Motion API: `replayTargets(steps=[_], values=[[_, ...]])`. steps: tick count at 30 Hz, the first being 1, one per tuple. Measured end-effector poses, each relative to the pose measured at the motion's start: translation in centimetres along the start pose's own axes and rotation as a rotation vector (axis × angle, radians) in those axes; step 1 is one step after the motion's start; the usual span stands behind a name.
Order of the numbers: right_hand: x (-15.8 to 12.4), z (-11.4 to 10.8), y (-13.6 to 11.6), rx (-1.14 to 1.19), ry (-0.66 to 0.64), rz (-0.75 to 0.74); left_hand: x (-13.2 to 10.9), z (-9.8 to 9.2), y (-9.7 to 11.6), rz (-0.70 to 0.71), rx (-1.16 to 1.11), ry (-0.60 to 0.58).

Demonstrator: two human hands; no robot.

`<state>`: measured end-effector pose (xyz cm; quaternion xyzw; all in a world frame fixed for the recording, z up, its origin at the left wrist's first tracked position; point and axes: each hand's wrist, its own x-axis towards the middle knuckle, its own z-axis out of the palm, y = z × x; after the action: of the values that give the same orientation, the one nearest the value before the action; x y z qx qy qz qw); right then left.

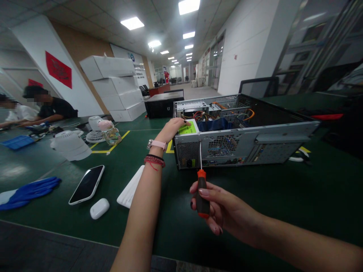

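A desktop computer case [184, 139] lies on its side, its top uncovered and its perforated rear panel facing me. My left hand [175, 126] rests over the near left corner, on the power supply with a yellow-green label [187, 127], fingers laid flat. In my right hand [218, 206] is a screwdriver [203, 196] with a black and orange handle, held between thumb and fingers. Its thin shaft points up and away, and the tip meets the rear panel beside the power supply's grille. Coloured cables [202, 115] show inside the case.
Left on the green table [65, 219] are a phone [87, 185], a white earbud case [100, 208], a white flat slab [132, 189], blue gloves [31, 190], small fans and a jar. White boxes [119, 87] are stacked behind. Two people sit at far left. Another black case [160, 106] stands behind.
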<state>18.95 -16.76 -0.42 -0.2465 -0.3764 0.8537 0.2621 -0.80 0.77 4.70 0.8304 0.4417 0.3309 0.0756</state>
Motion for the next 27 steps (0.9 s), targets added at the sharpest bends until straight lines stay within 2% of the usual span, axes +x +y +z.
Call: replayTargets(steps=[14, 27], values=[[-0.1, 0.5, 1.4, 0.014, 0.139, -0.061, -0.1, -0.2, 0.7, -0.041, -0.002, -0.015], [-1.4, 1.4, -0.2, 0.156, 0.15, -0.034, 0.0, 0.0, -0.2, 0.031, 0.014, 0.003]])
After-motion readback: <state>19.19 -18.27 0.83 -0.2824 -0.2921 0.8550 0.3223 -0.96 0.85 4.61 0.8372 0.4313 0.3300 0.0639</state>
